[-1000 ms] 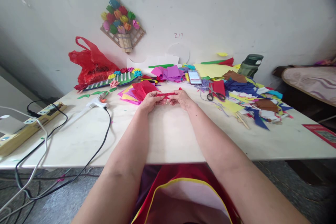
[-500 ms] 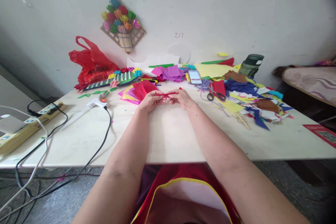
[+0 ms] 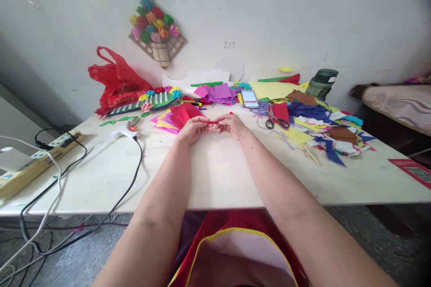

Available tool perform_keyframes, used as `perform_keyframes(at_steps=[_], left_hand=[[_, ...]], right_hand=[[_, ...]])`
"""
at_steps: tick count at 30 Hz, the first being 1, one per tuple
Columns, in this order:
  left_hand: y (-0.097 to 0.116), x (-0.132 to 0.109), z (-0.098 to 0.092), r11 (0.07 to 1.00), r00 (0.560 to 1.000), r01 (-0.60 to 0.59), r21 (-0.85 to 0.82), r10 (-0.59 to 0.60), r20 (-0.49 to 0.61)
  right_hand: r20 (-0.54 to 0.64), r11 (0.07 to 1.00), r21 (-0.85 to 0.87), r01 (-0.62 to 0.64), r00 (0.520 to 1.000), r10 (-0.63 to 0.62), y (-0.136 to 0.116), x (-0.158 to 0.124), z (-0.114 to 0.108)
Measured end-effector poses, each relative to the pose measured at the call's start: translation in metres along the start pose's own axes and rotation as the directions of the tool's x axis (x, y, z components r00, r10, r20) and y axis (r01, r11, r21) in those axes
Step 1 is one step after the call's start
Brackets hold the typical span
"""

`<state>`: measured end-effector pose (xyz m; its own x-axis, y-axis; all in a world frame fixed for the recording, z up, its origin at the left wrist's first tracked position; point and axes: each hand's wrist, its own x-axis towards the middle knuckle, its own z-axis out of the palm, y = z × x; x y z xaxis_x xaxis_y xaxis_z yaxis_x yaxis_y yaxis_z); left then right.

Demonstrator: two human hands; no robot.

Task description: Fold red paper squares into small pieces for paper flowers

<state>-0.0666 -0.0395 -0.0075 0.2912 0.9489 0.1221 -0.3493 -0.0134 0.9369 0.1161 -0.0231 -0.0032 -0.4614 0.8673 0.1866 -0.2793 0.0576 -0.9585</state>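
Observation:
Between my two hands a narrow strip of red crepe paper [image 3: 212,122] is stretched, rolled or folded thin. My left hand [image 3: 194,130] pinches its left end, and my right hand [image 3: 230,127] pinches the right end, with a small red tip showing above the fingers. Both hands are held over the white table [image 3: 222,175]. Just behind my left hand lies a fanned stack of red, pink and yellow paper sheets [image 3: 183,114]. The parts of the strip inside my fingers are hidden.
At left are a white glue gun [image 3: 125,130], its black cord and a power strip [image 3: 43,157]. Scissors [image 3: 276,121] and paper scraps [image 3: 330,130] lie at right, near a green bottle [image 3: 322,84]. A red plastic bag [image 3: 117,78] stands at the back left.
The red strip between my fingertips looks thinner and tighter than before. My hands have stayed in nearly the same place.

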Motion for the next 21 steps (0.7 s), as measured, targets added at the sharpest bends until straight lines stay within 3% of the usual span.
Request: perform_keyframes(at_steps=[7, 17, 21], left_hand=[[0.0061, -0.0007, 0.0039, 0.997, 0.998, 0.052, -0.051, -0.054, -0.041], [0.0015, 0.0016, 0.0031, 0.990, 0.998, 0.012, 0.140, -0.004, -0.062], [0.0023, 0.0014, 0.0053, 0.970, 0.998, -0.023, 0.240, 0.037, -0.056]], right_hand=[[0.002, 0.999, 0.015, -0.033, 0.999, 0.033, -0.0031, 0.0003, 0.0007], [-0.120, 0.988, -0.150, -0.032, 0.993, 0.014, -0.0034, -0.0014, 0.0084], [-0.140, 0.978, -0.184, -0.097, 0.988, 0.072, -0.0048, -0.0018, 0.0077]])
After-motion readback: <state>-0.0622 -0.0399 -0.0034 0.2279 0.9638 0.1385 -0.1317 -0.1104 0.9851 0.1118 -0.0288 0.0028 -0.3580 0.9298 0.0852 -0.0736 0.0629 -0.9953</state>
